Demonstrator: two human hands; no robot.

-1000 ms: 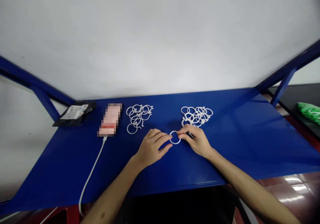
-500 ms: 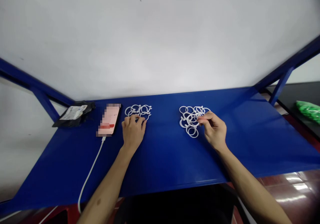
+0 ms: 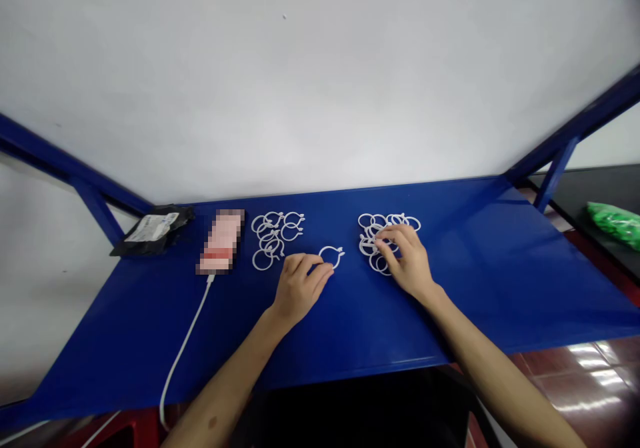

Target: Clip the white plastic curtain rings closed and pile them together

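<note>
My left hand (image 3: 303, 287) is closed on the lower edge of a white plastic ring (image 3: 331, 248), whose gap with small clasp ends points up and right. Behind that hand, several similar rings, their clasps apart, lie in a loose left group (image 3: 270, 241). My right hand (image 3: 407, 258) reaches into the right pile of white rings (image 3: 373, 221), thumb and fingertips closed on a ring at the pile's middle. Some of the pile is hidden under its fingers.
A phone (image 3: 220, 241) lies on the blue table (image 3: 350, 328) with a white cable (image 3: 187, 341) running over the front edge. A black package (image 3: 153, 230) sits at the back left. Blue frame bars rise at both sides. A green bag (image 3: 615, 221) lies farther right.
My left hand has moved right from the left group and now holds an open ring between the groups. My right hand has shifted left and down over its pile.
</note>
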